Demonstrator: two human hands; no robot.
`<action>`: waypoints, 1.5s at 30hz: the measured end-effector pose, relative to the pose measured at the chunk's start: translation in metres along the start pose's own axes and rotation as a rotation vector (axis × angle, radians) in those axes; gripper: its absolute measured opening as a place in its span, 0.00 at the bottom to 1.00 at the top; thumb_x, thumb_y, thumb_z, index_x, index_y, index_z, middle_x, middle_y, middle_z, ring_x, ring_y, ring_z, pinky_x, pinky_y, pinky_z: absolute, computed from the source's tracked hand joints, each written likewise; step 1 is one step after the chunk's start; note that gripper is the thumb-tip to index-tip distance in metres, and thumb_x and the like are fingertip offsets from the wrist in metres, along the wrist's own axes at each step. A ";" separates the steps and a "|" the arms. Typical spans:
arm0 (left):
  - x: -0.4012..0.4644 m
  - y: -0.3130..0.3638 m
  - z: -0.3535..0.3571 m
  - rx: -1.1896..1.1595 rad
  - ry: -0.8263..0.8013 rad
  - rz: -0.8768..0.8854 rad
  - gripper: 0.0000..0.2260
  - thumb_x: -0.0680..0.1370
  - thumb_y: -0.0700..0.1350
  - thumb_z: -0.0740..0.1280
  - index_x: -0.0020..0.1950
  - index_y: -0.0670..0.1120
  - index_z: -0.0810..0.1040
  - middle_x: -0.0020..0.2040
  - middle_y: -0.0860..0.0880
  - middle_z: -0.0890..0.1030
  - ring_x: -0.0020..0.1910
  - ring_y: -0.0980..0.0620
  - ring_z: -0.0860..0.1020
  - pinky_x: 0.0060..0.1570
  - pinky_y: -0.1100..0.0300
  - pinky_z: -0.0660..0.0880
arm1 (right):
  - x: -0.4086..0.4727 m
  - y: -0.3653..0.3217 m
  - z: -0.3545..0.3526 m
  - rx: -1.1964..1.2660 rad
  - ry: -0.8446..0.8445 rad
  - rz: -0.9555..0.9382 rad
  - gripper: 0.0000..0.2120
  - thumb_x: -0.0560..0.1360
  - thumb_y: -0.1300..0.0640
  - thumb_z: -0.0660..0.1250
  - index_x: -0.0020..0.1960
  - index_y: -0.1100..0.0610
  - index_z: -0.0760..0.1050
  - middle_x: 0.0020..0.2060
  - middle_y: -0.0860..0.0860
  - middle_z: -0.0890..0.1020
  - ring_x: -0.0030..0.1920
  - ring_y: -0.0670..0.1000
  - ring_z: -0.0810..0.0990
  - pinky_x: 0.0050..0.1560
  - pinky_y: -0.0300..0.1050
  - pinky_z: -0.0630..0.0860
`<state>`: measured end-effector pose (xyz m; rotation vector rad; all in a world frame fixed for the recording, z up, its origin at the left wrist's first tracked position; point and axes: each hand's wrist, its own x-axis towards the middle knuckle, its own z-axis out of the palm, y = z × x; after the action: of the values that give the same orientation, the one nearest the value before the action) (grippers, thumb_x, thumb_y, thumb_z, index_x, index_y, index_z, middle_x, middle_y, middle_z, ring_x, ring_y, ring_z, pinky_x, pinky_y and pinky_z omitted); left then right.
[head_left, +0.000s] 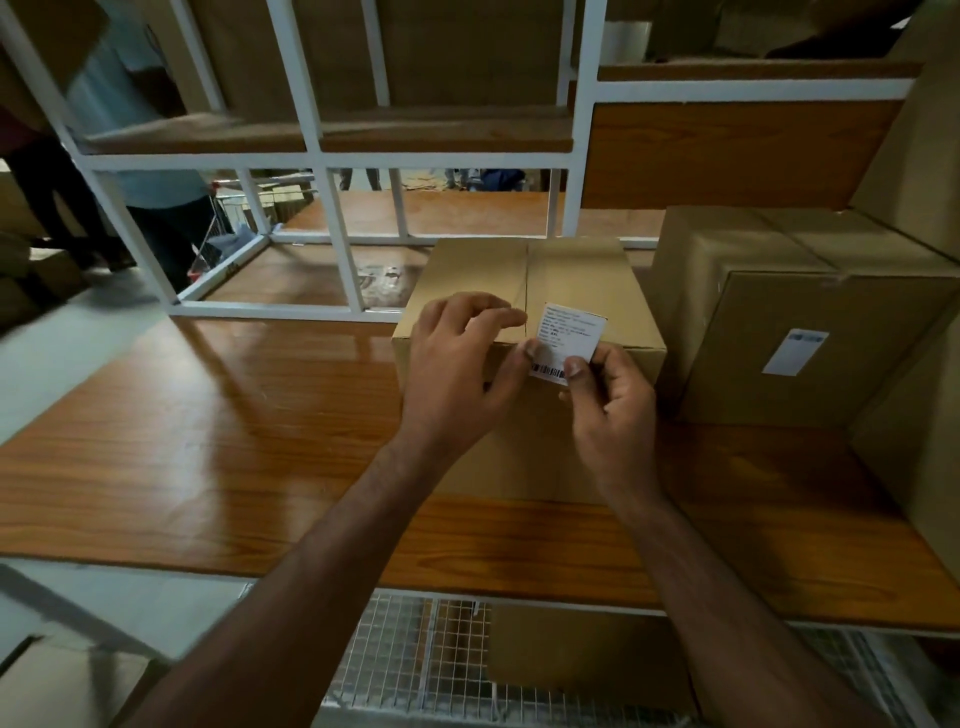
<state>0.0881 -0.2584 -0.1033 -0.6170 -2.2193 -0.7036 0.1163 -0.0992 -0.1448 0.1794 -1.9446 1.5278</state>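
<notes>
A closed brown cardboard box (571, 270) stands on the wooden shelf (208, 441) in front of me. Over its near top edge I hold a small white label (571, 332) with printed text and a barcode. My right hand (608, 410) pinches the label's lower edge between thumb and fingers. My left hand (457, 374) pinches the label's left edge with thumb and forefinger, its other fingers curled above the box top. Whether the label sticks to the box I cannot tell.
A second, larger cardboard box (810, 322) with a white label on its front stands to the right, with more cardboard behind it. A white metal rack frame (332, 228) rises behind the shelf. People stand at the far left. A wire mesh shelf (415, 654) lies below.
</notes>
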 end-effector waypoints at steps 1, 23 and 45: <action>0.002 0.001 0.000 0.013 -0.009 0.007 0.20 0.80 0.58 0.62 0.60 0.46 0.82 0.60 0.47 0.79 0.62 0.46 0.73 0.58 0.57 0.65 | 0.002 -0.002 0.001 -0.009 -0.001 -0.009 0.13 0.81 0.53 0.63 0.64 0.56 0.75 0.58 0.50 0.82 0.59 0.47 0.80 0.54 0.44 0.82; -0.023 -0.035 -0.023 -0.181 0.081 -0.089 0.12 0.81 0.51 0.63 0.52 0.43 0.80 0.58 0.46 0.78 0.62 0.46 0.72 0.59 0.44 0.72 | -0.026 -0.002 0.005 -0.088 -0.009 -0.141 0.17 0.81 0.55 0.62 0.68 0.57 0.73 0.55 0.53 0.83 0.56 0.47 0.82 0.51 0.48 0.82; -0.015 -0.073 -0.026 -0.330 -0.204 -0.148 0.16 0.84 0.50 0.58 0.67 0.44 0.75 0.73 0.46 0.73 0.80 0.44 0.58 0.75 0.39 0.61 | -0.013 0.042 0.004 -0.478 0.051 -0.396 0.21 0.79 0.56 0.62 0.71 0.57 0.70 0.58 0.55 0.74 0.57 0.57 0.75 0.52 0.61 0.76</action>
<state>0.0659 -0.3321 -0.1205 -0.7166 -2.3730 -1.1430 0.1043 -0.0935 -0.1871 0.2920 -2.0238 0.7852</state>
